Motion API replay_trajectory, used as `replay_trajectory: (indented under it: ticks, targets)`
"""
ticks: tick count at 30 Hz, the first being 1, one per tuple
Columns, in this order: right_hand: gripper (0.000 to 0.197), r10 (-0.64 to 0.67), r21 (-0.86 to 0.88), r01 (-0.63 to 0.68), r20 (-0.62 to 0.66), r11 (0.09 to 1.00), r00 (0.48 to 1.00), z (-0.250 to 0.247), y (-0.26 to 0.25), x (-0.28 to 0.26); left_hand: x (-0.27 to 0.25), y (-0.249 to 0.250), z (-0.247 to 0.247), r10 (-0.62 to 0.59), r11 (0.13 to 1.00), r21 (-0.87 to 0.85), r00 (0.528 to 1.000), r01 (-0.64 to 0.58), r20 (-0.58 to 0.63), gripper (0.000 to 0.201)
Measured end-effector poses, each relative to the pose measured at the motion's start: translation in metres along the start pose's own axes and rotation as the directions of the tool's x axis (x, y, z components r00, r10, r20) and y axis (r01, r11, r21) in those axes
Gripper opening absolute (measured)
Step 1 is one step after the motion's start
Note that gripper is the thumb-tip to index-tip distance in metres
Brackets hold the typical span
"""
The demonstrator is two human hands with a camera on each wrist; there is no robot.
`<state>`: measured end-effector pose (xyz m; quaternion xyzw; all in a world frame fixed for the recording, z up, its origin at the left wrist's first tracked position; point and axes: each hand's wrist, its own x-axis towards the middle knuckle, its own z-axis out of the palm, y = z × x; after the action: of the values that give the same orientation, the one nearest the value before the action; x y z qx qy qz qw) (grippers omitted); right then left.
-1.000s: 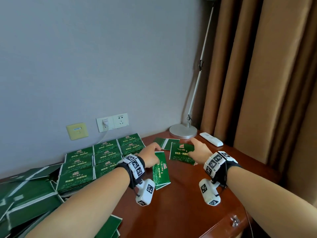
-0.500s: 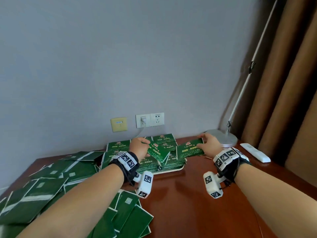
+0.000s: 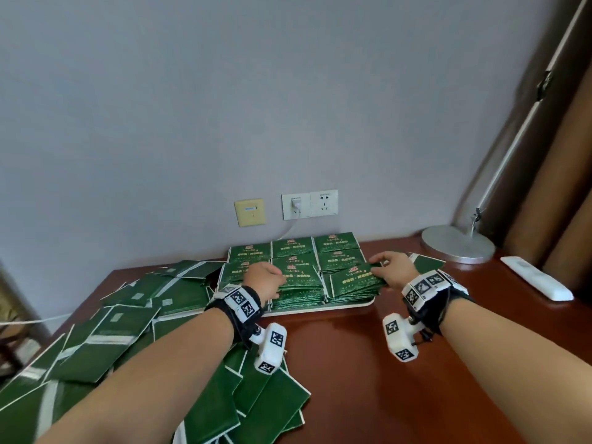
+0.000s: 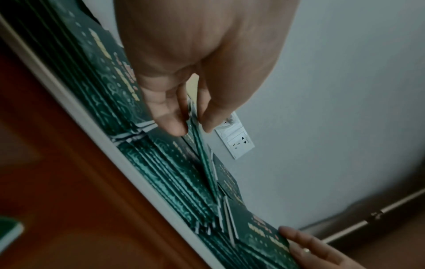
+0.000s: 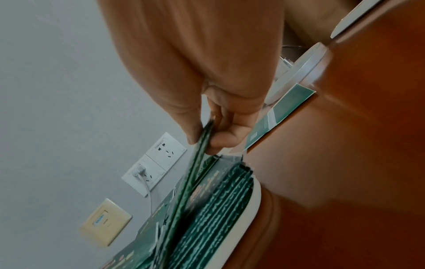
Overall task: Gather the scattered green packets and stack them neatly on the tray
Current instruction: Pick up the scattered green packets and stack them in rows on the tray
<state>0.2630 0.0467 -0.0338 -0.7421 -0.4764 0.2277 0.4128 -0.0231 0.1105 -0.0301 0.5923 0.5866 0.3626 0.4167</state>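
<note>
A white tray (image 3: 320, 307) near the wall holds neat stacks of green packets (image 3: 291, 248). My left hand (image 3: 267, 278) pinches a green packet (image 3: 299, 272) between thumb and fingers over the middle front stack; the left wrist view shows that packet (image 4: 202, 154) edge-on. My right hand (image 3: 390, 267) pinches another green packet (image 3: 355, 277) over the front right stack, seen edge-on in the right wrist view (image 5: 197, 158). Both packets sit low over the stacks. Many loose green packets (image 3: 134, 318) lie scattered on the left of the table.
The brown wooden table (image 3: 368, 379) runs to the wall with sockets (image 3: 309, 203) and a plugged cable. A lamp base (image 3: 458, 243) and a white remote (image 3: 535, 282) stand at the right by the curtain. More packets (image 3: 426, 261) lie right of the tray.
Both hands have carried their packets left from beside the lamp to the tray and lowered them onto the front stacks. The head view has swung left.
</note>
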Motion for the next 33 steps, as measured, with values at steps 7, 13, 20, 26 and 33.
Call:
replay_trajectory:
  ticks: [7, 13, 20, 26, 33]
  targets:
    - [0.024, -0.049, -0.138, 0.051, 0.020, 0.989, 0.999, 0.006, 0.001, -0.005, -0.002, -0.006, -0.003, 0.090, 0.928, 0.352, 0.989, -0.125, 0.115, 0.017]
    - [0.043, -0.092, -0.429, 0.134, 0.118, 0.893, 0.989, 0.004, -0.003, -0.008, -0.004, -0.004, -0.002, 0.159, 0.712, 0.661, 0.972, -0.236, 0.176, 0.031]
    - [0.057, -0.185, -0.561, 0.316, 0.279, 0.765, 0.942, 0.005, -0.013, -0.022, -0.003, 0.005, 0.019, 0.245, 0.544, 0.708, 0.892, -0.450, 0.379, 0.053]
    - [0.060, -0.193, -0.613, 0.371, 0.338, 0.698, 0.921, 0.016, -0.012, -0.023, -0.003, -0.001, 0.025, 0.198, 0.435, 0.736, 0.853, -0.518, 0.483, 0.063]
    - [0.056, -0.211, -0.610, 0.375, 0.325, 0.698, 0.922, 0.020, -0.010, -0.017, -0.001, -0.004, 0.020, 0.267, 0.450, 0.697, 0.829, -0.558, 0.492, 0.055]
